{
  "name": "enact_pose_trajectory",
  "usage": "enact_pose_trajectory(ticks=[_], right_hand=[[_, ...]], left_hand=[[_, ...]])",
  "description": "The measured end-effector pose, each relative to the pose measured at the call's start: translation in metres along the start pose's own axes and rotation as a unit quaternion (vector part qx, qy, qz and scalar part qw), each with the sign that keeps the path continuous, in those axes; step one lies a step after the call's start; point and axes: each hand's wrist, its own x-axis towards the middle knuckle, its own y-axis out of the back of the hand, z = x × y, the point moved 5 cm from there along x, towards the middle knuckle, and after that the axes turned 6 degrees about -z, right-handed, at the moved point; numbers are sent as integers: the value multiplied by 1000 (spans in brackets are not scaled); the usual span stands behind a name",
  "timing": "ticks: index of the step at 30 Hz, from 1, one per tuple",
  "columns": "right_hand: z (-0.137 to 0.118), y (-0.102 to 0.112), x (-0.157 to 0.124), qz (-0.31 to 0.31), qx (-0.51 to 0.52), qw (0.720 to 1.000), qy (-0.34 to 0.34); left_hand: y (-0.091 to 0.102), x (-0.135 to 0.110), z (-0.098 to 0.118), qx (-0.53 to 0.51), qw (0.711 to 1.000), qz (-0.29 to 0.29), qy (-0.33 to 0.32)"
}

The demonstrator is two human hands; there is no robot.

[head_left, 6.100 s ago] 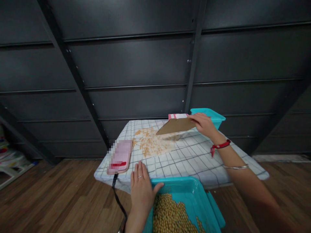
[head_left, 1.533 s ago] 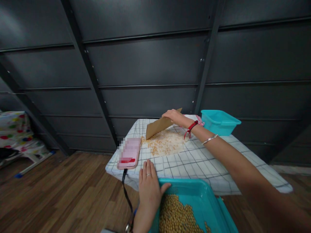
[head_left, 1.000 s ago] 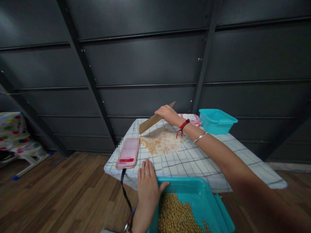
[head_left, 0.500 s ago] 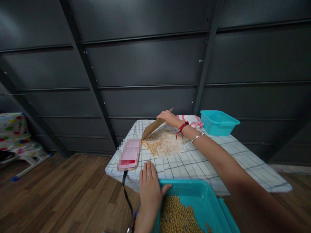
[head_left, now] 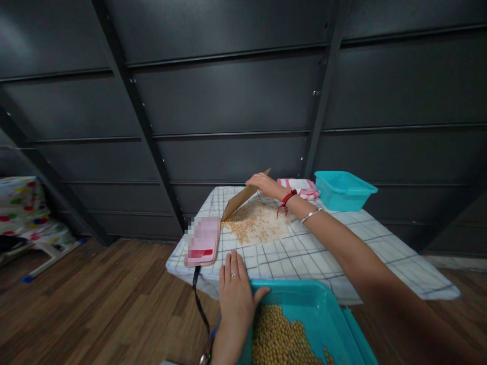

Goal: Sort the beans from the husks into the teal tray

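My right hand grips the upper edge of a brown cardboard piece, which stands tilted on the table. Beneath and in front of it, pale yellow beans lie scattered over a beige sheet. My left hand lies flat with fingers stretched out at the left rim of a turquoise tray, its thumb over the edge. Inside that tray is a heap of greenish-brown beans.
A pink phone on a black strap lies at the left of the checked tablecloth. At the back right stand a turquoise basin and a folded pink-and-white towel. A dark panelled wall rises behind the table.
Both hands and the cardboard keep their places. Only the camera's view has shifted very slightly.
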Motion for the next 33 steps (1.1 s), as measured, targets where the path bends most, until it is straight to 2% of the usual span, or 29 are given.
enact_pose_trajectory(ticks=[14,21,29,33], right_hand=[[-8,3,-5,7,9,998,54],[-7,14,-14,22,0,996,87],[-39,20,-9,30,-20,988,148],[-44,23,-12,42,-26,986,162]], left_hand=[[0,0,1,8,1000,13,-2],[4,2,0,13,1000,-10,-2],[5,3,0,32,999,-11,-10],[5,3,0,33,999,-7,-7]])
